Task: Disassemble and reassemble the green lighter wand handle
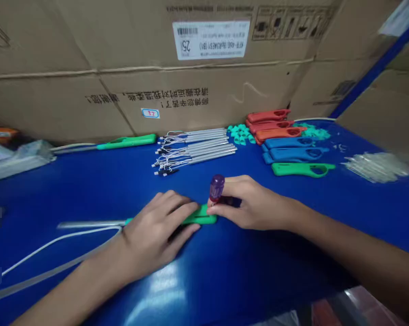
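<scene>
My left hand [161, 226] is curled over a green long-neck lighter [207, 218] lying on the blue table, pressing it down. The lighter's metal tube [92, 224] points left past my wrist; its middle is hidden under the hand. My right hand [247, 201] grips a screwdriver [217, 186] with a purple and red handle, held upright over the right end of the lighter. Its tip cannot be made out. A white cable [61, 237] and a flat greyish strip [55, 271] run from near my left wrist to the lower left.
Behind lie metal tubes with wires [204, 149], green caps [241, 134], red casings [270, 127], blue casings [295, 154] and a green casing [302, 169]. Clear thin pieces [377, 166] lie right. Another green lighter [129, 141] lies back left. Cardboard [224, 86] walls the table's back.
</scene>
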Tool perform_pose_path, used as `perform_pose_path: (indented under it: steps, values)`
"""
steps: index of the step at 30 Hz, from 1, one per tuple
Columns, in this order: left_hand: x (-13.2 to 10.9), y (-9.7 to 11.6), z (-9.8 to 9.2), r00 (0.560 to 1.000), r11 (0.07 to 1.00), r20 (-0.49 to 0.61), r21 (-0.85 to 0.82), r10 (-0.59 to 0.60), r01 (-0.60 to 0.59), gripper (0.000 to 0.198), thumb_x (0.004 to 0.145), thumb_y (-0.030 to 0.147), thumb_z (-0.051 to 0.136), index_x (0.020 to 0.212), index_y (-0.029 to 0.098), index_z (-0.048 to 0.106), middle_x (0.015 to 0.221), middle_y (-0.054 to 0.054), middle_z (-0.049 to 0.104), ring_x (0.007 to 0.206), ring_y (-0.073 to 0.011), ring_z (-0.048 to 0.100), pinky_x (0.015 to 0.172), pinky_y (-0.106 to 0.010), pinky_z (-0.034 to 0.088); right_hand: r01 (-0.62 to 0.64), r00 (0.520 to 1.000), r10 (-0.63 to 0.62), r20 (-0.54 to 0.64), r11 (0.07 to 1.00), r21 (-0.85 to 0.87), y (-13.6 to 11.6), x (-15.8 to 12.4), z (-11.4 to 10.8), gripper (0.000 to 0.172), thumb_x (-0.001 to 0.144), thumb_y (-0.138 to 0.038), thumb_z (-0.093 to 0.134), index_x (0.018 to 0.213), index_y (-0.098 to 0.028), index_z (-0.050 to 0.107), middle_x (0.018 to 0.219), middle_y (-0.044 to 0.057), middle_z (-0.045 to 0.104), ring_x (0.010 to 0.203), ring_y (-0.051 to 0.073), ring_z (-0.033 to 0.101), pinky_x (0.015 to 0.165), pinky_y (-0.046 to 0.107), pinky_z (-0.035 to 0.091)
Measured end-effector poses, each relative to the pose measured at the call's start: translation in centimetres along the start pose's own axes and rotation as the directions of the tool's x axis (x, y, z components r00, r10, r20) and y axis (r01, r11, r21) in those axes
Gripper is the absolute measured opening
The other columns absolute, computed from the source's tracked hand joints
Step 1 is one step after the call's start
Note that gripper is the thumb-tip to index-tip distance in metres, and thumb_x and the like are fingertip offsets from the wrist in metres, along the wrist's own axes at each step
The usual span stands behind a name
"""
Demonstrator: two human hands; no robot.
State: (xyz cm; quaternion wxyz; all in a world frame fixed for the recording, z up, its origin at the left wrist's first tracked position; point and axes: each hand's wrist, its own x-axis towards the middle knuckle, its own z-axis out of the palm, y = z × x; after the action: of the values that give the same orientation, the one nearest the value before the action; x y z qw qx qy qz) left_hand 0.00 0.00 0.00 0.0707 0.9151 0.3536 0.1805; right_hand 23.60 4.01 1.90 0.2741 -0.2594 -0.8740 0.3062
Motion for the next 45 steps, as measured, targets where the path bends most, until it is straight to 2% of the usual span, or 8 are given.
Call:
perform_pose_path:
  steps: [17,28,32,38,45]
  values:
    - [0.2,0.1,0.1,1.0,1.0,-0.017,-0.01,0.013,-0.014,0.02,0.097,0.024,0.055,0.115,0.018,0.058,0.105,-0.008,0.064,0.092,-0.0225,0.057,0.08,-0.04,0.047,0.065,0.996,-0.069,-0.051,0.996,-0.063,0.7,-0.2,1.0,0.011,0.09,-0.017,0.064,0.081,-0.012,0.062,0.076,0.002,0.063,0.068,0.011,0.057,0.066,0.021,0.043]
    - [0.2,0.1,0.1,0.999,1.0,-0.032,-0.007,0.025,-0.025,0.019,0.097,0.023,0.055,0.115,0.018,0.059,0.106,-0.008,0.064,0.094,-0.0232,0.058,0.082,-0.04,0.048,0.057,0.994,-0.066,-0.09,0.993,-0.1,0.8,-0.1,1.4,0.017,0.09,-0.022,0.067,0.077,-0.013,0.059,0.072,0.0,0.058,0.064,0.01,0.054,0.063,0.021,0.041]
    - [0.1,0.1,0.2,0.998,0.999,-0.046,0.003,0.035,-0.035,0.021,0.097,0.024,0.055,0.116,0.017,0.059,0.111,-0.009,0.064,0.099,-0.0244,0.059,0.085,-0.04,0.048,0.078,0.994,-0.085,-0.071,0.992,-0.095,0.8,-0.1,1.4,0.015,0.09,-0.022,0.067,0.08,-0.013,0.061,0.074,0.0,0.058,0.067,0.01,0.053,0.064,0.021,0.04]
    - [0.1,0.1,0.1,1.0,1.0,-0.022,0.0,0.017,-0.017,0.022,0.097,0.025,0.054,0.117,0.018,0.058,0.107,-0.008,0.065,0.094,-0.0231,0.059,0.083,-0.04,0.048,-0.049,0.998,0.046,0.033,0.993,0.108,0.2,0.0,0.7,0.007,0.09,-0.016,0.064,0.084,-0.013,0.064,0.075,0.0,0.061,0.064,0.009,0.052,0.061,0.02,0.043]
    - [0.1,0.0,0.0,0.999,1.0,-0.027,0.001,0.019,-0.019,0.023,0.097,0.025,0.055,0.118,0.019,0.058,0.106,-0.008,0.065,0.094,-0.0225,0.06,0.085,-0.04,0.047,-0.076,0.992,0.067,0.107,0.993,0.09,-0.5,0.1,-0.7,0.012,0.091,-0.011,0.056,0.093,-0.012,0.068,0.09,0.005,0.069,0.081,0.015,0.062,0.077,0.027,0.05]
